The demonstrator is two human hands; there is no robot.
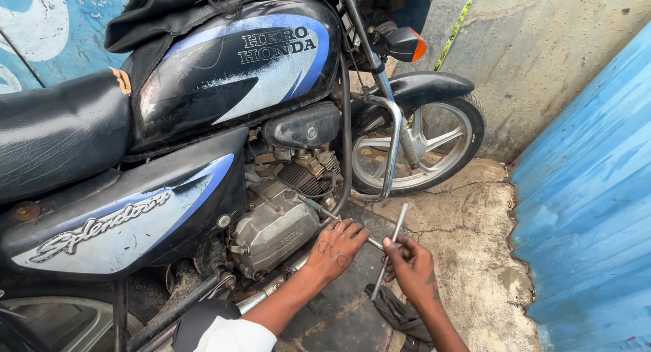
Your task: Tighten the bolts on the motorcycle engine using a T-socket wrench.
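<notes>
My left hand (337, 247) grips the shaft of a metal T-handle wrench (390, 247) low beside a parked black-and-blue motorcycle (203, 121), the tool's tip pointing toward the engine (274, 223). My right hand (409, 262) closes around the wrench's crossbar. A dark rag (400, 315) lies on cracked concrete (475, 230), a blue metal sheet (590, 203) at right.
</notes>
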